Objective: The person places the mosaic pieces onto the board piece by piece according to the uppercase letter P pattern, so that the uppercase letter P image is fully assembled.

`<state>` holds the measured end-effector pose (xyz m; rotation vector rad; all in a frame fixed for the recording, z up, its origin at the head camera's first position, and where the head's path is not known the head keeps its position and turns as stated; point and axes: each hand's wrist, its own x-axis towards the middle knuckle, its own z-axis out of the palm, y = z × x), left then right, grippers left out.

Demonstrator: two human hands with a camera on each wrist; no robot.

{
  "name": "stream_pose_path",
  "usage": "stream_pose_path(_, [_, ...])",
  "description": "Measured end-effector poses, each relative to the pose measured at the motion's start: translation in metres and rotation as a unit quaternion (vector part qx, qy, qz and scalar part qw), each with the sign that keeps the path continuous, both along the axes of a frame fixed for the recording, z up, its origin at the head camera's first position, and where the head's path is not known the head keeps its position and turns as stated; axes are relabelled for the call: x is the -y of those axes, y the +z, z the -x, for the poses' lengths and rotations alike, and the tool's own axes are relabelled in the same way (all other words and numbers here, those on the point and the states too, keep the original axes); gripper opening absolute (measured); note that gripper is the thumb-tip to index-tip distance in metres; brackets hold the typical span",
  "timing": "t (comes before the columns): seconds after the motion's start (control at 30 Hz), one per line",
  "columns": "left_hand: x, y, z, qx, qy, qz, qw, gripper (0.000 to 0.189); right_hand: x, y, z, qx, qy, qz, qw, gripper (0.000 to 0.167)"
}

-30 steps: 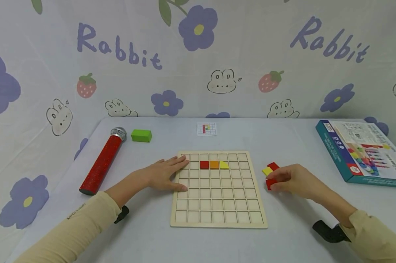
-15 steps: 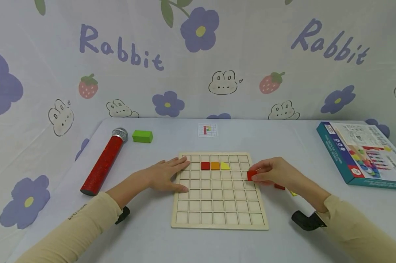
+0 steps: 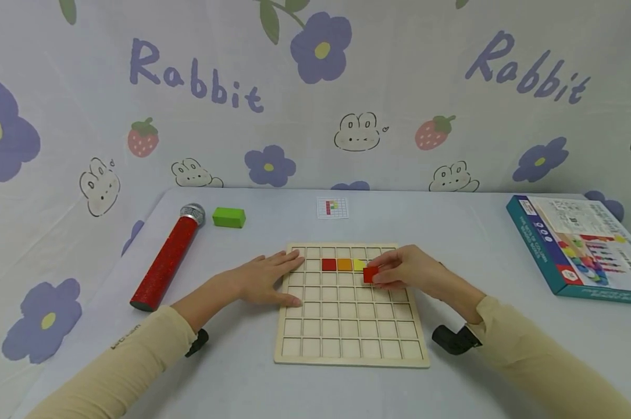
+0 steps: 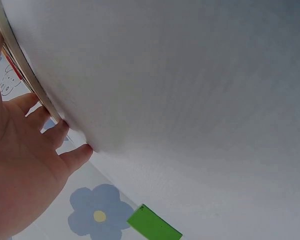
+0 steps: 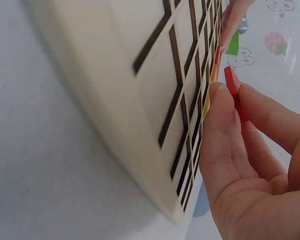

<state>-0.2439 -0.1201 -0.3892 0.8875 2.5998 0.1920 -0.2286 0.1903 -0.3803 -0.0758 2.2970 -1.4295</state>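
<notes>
A wooden grid board (image 3: 352,365) lies flat on the table. One row near its far edge holds a red tile (image 3: 328,265), an orange tile (image 3: 344,265) and a yellow tile (image 3: 359,265) side by side. My right hand (image 3: 406,267) pinches another red tile (image 3: 370,275) between thumb and fingers, just above the grid by the yellow tile. In the right wrist view this red tile (image 5: 231,82) is tilted and apart from the board. My left hand (image 3: 268,279) rests on the board's left edge, thumb and fingers spread.
A small pattern card (image 3: 332,208) lies behind the board. At the left are a red microphone (image 3: 166,256) and a green block (image 3: 229,217). A boxed toy set (image 3: 587,250) stands at the right. The right forearm covers the table area where loose tiles lay.
My right hand has lifted a red tile from the loose tiles right of the board and carried it left over the grid. My left hand has stayed in place.
</notes>
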Motion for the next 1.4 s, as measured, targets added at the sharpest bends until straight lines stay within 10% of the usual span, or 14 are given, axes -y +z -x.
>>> stream_pose_path(0.8, [-0.003, 0.001, 0.000, 0.002, 0.001, 0.006, 1.0000, 0.092, 0.057, -0.011, 0.011, 0.018, -0.011, 0.045, 0.9988, 0.029])
stream_pose_path(1.4, [-0.001, 0.003, 0.000, -0.001, -0.001, 0.005, 1.0000, 0.092, 0.067, -0.004, 0.006, -0.035, 0.009, -0.025, 0.9990, 0.020])
